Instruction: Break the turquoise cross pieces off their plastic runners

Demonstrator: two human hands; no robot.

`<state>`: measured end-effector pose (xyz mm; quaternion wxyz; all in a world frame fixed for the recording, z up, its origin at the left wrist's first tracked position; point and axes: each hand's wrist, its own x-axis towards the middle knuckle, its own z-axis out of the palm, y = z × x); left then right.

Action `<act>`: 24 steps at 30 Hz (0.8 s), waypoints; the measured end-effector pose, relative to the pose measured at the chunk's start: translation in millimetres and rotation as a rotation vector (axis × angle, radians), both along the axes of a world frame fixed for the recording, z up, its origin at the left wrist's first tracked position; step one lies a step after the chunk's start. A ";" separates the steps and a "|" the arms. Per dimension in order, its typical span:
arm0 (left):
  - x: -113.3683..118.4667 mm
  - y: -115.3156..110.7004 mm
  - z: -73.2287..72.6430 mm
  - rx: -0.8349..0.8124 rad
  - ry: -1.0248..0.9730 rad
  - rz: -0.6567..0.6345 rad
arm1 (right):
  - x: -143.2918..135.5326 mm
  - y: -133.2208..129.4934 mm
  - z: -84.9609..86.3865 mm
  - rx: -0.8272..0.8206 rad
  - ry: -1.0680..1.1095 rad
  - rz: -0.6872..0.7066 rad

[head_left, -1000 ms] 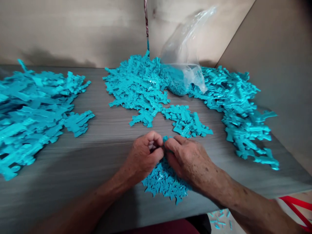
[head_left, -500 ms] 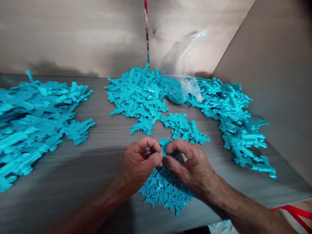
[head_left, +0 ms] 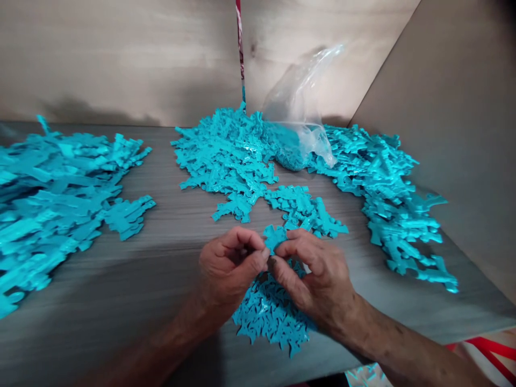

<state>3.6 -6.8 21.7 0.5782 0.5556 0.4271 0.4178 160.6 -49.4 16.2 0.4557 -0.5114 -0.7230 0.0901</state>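
Note:
My left hand [head_left: 231,263] is closed in a pinch, thumb and index tips pressed together; what lies between them is too small or hidden to make out. Facing it, my right hand [head_left: 318,269] has its thumb and bent fingers closed around the lower right edge of a flat turquoise piece with a notched outline [head_left: 275,237]. The two sets of fingertips nearly meet at this piece. Beneath both hands spreads a pile of small, pointed, star-like turquoise pieces [head_left: 274,317], partly covered by the right hand.
Large heaps of flat turquoise pieces lie at the left [head_left: 60,193], the centre back [head_left: 221,150] and the right [head_left: 387,183]. A clear plastic bag [head_left: 300,129] with turquoise pieces stands at the back. A thin red-and-blue strip [head_left: 241,54] rises before the wooden panel [head_left: 121,59].
The notched turquoise piece shows more fully between the hands. My right hand's fingers have shifted slightly around it, and the left hand has moved a little left.

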 end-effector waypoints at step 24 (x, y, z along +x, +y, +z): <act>-3.4 -5.0 -3.5 0.136 0.154 0.027 | -4.4 1.7 3.8 0.046 0.082 -0.049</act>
